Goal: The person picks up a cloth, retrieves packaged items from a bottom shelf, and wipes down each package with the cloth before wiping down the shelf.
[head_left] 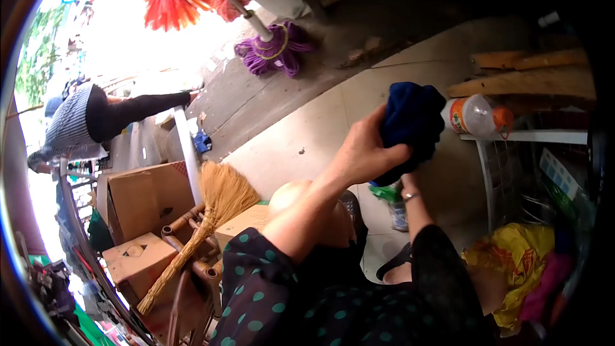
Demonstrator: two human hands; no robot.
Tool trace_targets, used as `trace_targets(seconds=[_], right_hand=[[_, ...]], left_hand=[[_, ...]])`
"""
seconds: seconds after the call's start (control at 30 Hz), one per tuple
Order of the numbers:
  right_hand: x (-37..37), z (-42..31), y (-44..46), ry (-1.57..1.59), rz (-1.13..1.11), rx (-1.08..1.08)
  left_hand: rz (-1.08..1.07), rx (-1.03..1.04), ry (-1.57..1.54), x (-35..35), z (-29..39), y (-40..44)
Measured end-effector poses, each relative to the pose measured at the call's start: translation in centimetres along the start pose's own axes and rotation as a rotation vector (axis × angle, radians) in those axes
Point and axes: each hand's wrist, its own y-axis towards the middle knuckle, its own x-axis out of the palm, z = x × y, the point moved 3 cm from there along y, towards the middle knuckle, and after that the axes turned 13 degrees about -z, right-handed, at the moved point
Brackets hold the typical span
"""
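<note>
The person's left hand (362, 154) grips a bundle of dark blue cloth (416, 122) above the tiled floor (314, 131), presumably bunched so that one grasp holds it together. The broom (224, 195) leans by a cardboard box (144, 257), probably to be out of the way. The cloth presses against the left thumb, the other fingers mostly hidden behind it; the right hand (409, 184) is just below, its finger state impossible to tell

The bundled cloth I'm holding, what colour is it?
Dark blue. The cloth shows best in the head view, the only one here.
</note>
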Motion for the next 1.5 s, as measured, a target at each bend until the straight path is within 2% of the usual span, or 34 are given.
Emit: trace_targets(seconds=[0.07,0.1,0.23,0.3,0.33,0.4,0.43,0.5,0.57,0.63,0.73,0.77,0.8,0.83,0.87,0.93,0.97,1.0,1.03,1.07,1.1,1.13,1.2,1.27,1.33,1.4,1.43,1.47,1.5], right_hand=[[1.6,1.6,1.6,-0.342,0.076,0.176],[2.3,0.4,1.0,-0.454,0.063,0.175],[1.9,-9.9,-5.9,-0.666,-0.149,-0.206],[0.0,-9.8,-6.5,-0.696,-0.265,-0.396],[-2.4,-8.5,-6.6,-0.698,-0.251,-0.383],[-5.1,-11.7,-9.5,-0.423,-0.566,-0.349],[-7.3,-9.1,-8.7,-0.446,-0.589,-0.293],[-10.7,-8.3,-9.2,-0.387,-0.586,-0.254],[-12.1,-7.9,-9.5,-0.362,-0.566,-0.231],[-12.6,-8.1,-9.9,-0.226,-0.611,-0.175],[-12.5,-7.2,-9.9,-0.228,-0.634,-0.083],[-12.6,-7.0,-9.9,-0.246,-0.68,-0.019],[-12.5,-7.0,-9.8,-0.248,-0.667,-0.025],[-12.4,-6.5,-9.8,-0.229,-0.649,-0.012],[-12.4,-5.9,-9.8,-0.21,-0.625,0.001],[-12.4,-3.6,-9.3,-0.141,-0.714,-0.011],[-12.2,-1.9,-8.9,-0.17,-0.699,-0.011],[-11.8,-0.7,-8.5,-0.197,-0.681,-0.013],[-11.5,-1.7,-8.6,-0.207,-0.643,-0.083],[-11.0,-2.8,-8.9,-0.219,-0.606,-0.149],[-10.8,-2.8,-8.8,-0.097,-0.562,-0.123],[-10.6,-2.8,-8.9,0.028,-0.522,-0.097],[-10.1,-3.6,-9.0,0.043,-0.552,-0.101],[-10.2,-4.3,-9.2,-0.295,-0.491,-0.207],[-10.1,-4.5,-9.1,-0.238,-0.457,-0.219],[-10.4,-5.9,-9.5,-0.231,-0.454,-0.187],[-10.5,-6.6,-9.8,-0.21,-0.462,-0.148],[-10.9,-7.2,-9.8,-0.214,-0.452,-0.154],[-11.2,-7.8,-9.8,-0.147,-0.523,-0.079]], left_hand=[[0.106,0.133,-0.146,0.4,-0.1,0.0],[0.078,0.143,-0.201,0.7,0.0,0.0],[0.058,0.031,-0.207,0.2,0.5,-0.1],[0.107,0.024,-0.193,-0.1,0.8,-0.2],[0.132,0.026,-0.169,-0.4,0.9,-0.1],[0.126,0.062,-0.169,-1.0,0.2,0.6],[0.143,0.027,-0.126,-1.2,-0.1,0.9],[0.156,-0.009,-0.08,-1.1,-1.0,1.9],[0.108,-0.099,-0.153,-0.7,-3.5,3.2],[0.064,-0.289,-0.185,0.4,-6.4,4.1],[0.043,-0.598,-0.563,3.4,-13.2,4.9],[-0.091,-0.617,-0.726,4.3,-16.3,4.7],[-0.178,-0.49,-0.827,4.9,-20.7,4.8],[-0.068,-0.581,-0.768,5.4,-24.1,3.9],[-0.181,-0.536,-0.958,6.4,-26.7,3.0],[-0.435,-0.5,-1.316,8.3,-31.8,1.3],[-0.144,-0.622,-1.271,10.8,-28.9,0.5],[-0.152,-0.62,-1.326,11.9,-34.7,-1.0],[-0.04,-0.651,-1.306,12.4,-42.6,-3.0],[0.064,-0.705,-1.221,14.0,-38.3,-3.6],[0.122,-0.674,-1.247,14.4,-42.7,-4.0],[0.231,-0.655,-1.172,14.3,-43.6,-4.2],[0.569,-0.847,-0.708,14.3,-41.5,-3.9],[0.606,-0.652,-0.45,14.4,-41.5,-3.2],[0.482,-0.656,-0.628,14.9,-38.2,-2.5],[0.369,-0.683,-0.844,14.8,-38.9,-2.7],[0.137,-0.666,-1.038,14.5,-42.5,-3.0],[0.065,-0.77,-1.075,15.2,-37.7,-2.7],[0.021,-0.818,-1.044,15.3,-36.1,-2.5]])
